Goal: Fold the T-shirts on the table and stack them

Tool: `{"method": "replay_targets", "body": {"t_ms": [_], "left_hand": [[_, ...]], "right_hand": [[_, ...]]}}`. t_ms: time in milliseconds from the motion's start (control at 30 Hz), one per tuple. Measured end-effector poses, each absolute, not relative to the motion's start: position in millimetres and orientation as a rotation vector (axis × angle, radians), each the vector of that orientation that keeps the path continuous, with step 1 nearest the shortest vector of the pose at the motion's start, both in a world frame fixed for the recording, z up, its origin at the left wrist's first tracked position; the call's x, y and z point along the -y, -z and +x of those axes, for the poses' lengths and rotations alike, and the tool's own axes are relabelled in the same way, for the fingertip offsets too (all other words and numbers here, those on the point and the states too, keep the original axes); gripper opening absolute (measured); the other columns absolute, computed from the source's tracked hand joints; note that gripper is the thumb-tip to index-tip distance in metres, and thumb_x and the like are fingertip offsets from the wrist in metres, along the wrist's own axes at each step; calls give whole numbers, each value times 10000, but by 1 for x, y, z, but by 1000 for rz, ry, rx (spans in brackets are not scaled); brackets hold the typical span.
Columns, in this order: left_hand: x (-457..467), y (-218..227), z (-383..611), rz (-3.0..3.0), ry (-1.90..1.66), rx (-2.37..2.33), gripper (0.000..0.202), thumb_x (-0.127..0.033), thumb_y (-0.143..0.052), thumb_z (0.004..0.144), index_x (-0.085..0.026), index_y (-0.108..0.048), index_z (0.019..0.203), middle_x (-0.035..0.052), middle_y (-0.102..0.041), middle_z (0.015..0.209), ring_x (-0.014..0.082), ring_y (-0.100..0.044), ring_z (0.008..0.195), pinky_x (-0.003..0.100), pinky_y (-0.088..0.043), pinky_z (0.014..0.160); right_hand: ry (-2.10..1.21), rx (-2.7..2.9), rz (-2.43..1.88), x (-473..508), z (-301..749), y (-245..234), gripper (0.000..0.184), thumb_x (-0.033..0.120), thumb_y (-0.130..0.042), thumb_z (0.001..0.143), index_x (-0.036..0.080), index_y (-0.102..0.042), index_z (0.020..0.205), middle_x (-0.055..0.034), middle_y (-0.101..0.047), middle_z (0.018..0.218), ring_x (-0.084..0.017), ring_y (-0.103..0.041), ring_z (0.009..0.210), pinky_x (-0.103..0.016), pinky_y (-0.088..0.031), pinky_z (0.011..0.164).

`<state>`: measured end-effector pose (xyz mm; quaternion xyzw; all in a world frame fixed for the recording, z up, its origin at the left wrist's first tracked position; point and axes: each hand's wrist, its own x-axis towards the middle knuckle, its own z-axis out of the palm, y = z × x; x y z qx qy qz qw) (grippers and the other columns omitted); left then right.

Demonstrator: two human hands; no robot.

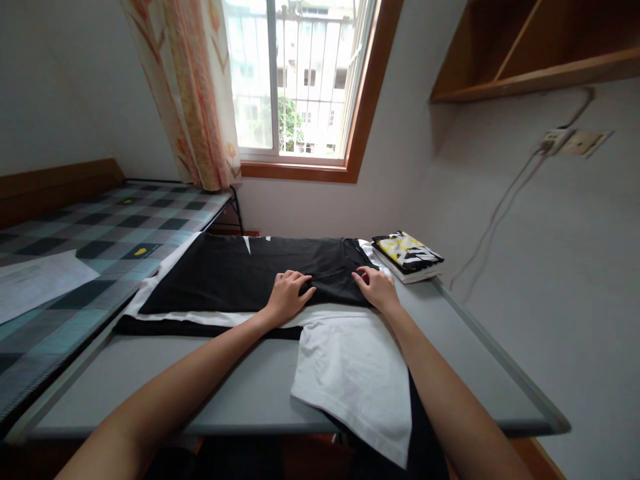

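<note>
A black t-shirt (235, 270) lies spread across the grey table (240, 387), on top of a white garment (350, 373) whose end hangs over the near edge. My left hand (287, 293) rests on the black shirt near its middle, fingers bent and pressing the cloth. To its right, my right hand (376, 287) presses the same shirt close to the collar, fingers curled on the fabric. Both forearms reach in from the bottom of the view.
A folded black, yellow and white garment (407, 255) sits at the table's far right corner. A bed with a checked cover (100, 247) and a sheet of paper (35, 280) adjoins the table on the left. Window, curtain (193, 93) and wall lie behind; a wooden shelf (530, 50) hangs above on the right.
</note>
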<state>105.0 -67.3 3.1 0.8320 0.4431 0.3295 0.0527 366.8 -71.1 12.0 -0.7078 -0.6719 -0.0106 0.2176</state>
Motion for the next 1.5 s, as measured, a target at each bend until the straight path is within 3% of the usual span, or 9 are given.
{"method": "replay_targets", "body": {"t_ms": [133,233,367,533,667,800,933,1500], "left_hand": [[73,-2,107,2692,-923,-1368,363,-443,-587,897,-212,-668,1165,82,-685,1130,254,-560,1100,432,-379,955],[72,0,108,2702,-890,-1380,354,-398,-577,903,-211,-647,1194,77,-666,1181,244,-561,1110,417,-380,953],[71,1,107,2707,-857,-1401,340,-365,-565,904,-212,-643,1197,72,-648,1220,240,-556,1123,413,-374,960],[72,0,108,2703,-829,-1462,320,-378,-559,902,-210,-667,1151,77,-656,1195,248,-552,1115,424,-370,949],[73,0,108,2695,-832,-1517,302,-386,-552,902,-216,-686,1113,75,-664,1162,251,-543,1107,430,-367,943],[73,0,108,2682,-844,-1536,306,-385,-565,890,-215,-687,1114,73,-663,1159,250,-537,1108,428,-364,950],[72,0,108,2672,-829,-1507,314,-389,-577,879,-226,-680,1127,73,-661,1178,247,-534,1126,418,-358,966],[73,1,107,2657,-842,-1534,306,-381,-565,879,-225,-679,1117,76,-656,1157,258,-539,1093,434,-368,946]], "right_hand": [[-23,1867,-2100,73,369,-17,287,448,-526,889,227,-695,821,-46,-724,858,-224,-633,884,-357,-364,833],[-46,1885,-2097,72,370,-15,154,327,-563,849,228,-679,835,-32,-722,895,-210,-626,890,-335,-351,800],[-32,1855,-2058,71,369,-12,142,270,-534,874,224,-668,886,-28,-713,917,-197,-622,902,-327,-342,796],[-8,1837,-2043,72,367,-10,170,310,-533,894,234,-682,924,-30,-704,938,-205,-617,926,-337,-335,818],[-2,1822,-2099,74,366,-14,239,382,-518,887,220,-683,827,-47,-700,940,-214,-612,900,-342,-335,805],[-33,1844,-2127,74,368,-16,155,324,-555,835,226,-672,811,-41,-702,937,-215,-608,903,-336,-330,792],[-6,1833,-2091,73,369,-12,160,274,-515,880,225,-667,898,-43,-707,942,-203,-607,912,-333,-328,797],[-3,1808,-2124,73,367,-10,160,299,-527,915,235,-673,930,-56,-714,979,-219,-620,947,-347,-332,830]]}}
